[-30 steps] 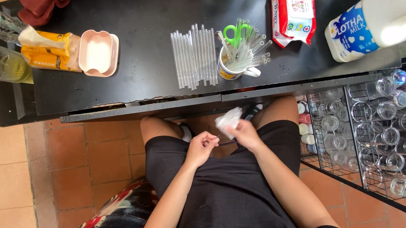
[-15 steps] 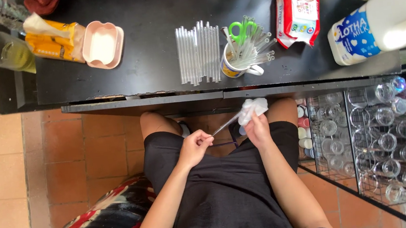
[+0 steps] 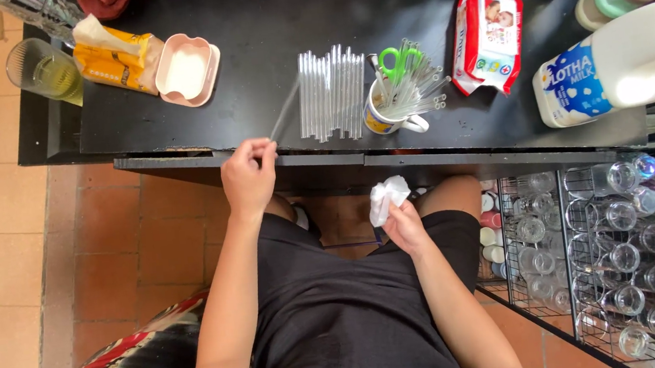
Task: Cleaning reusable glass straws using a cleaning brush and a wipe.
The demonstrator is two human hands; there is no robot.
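Black surface (image 3: pixel 264 22) carried a row of clear straws (image 3: pixel 332 93); left hand (image 3: pixel 248 177) pinched one straw (image 3: pixel 285 110) beside them, right hand (image 3: pixel 405 224) gripping a white wipe (image 3: pixel 386 197) for cleaning.

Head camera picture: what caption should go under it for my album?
Left hand lifts a clear straw toward the row of straws on the black table; right hand holds a white wipe.
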